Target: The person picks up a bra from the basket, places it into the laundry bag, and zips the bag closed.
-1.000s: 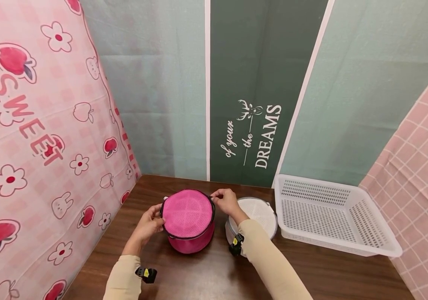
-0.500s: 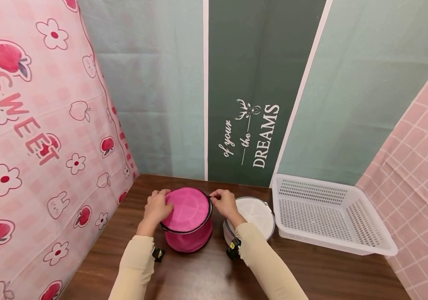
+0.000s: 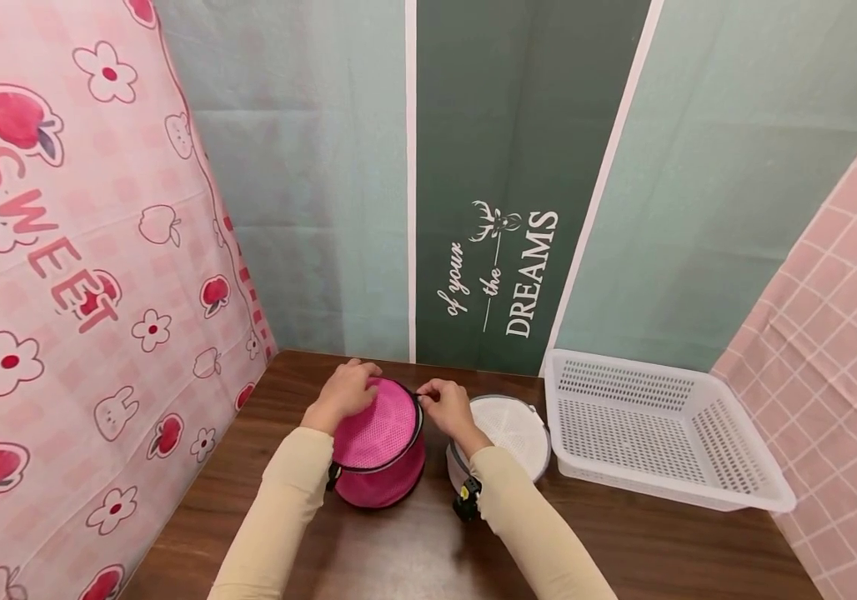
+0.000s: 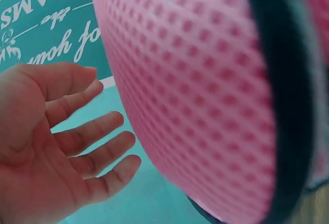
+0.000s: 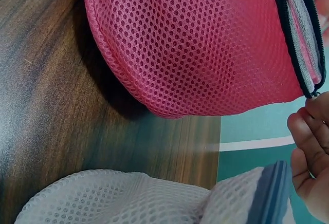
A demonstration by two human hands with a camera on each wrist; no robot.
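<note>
A round pink mesh laundry bag (image 3: 387, 433) with a black zip round its top rim stands upright on the table. My right hand (image 3: 449, 408) is at the rim's right side, where thumb and fingers pinch the zip's end (image 5: 313, 95). In the right wrist view part of the zip gapes, with pale edging inside. Above the back left of the bag's top is my left hand (image 3: 346, 390); the left wrist view has its fingers (image 4: 97, 131) spread and loosely bent beside the pink mesh, gripping nothing. A white mesh laundry bag (image 3: 507, 429) with a grey rim stands just right of the pink one.
A white perforated plastic basket (image 3: 669, 492) stands right of the white bag, near the back edge. Brown wood table (image 3: 391, 558) lies underneath. A printed green curtain (image 3: 518, 167) hangs behind, with pink patterned cloths (image 3: 173, 333) at both sides.
My left hand has left the bag's left rim and moved up and right over its top. The right hand keeps its place at the right rim.
</note>
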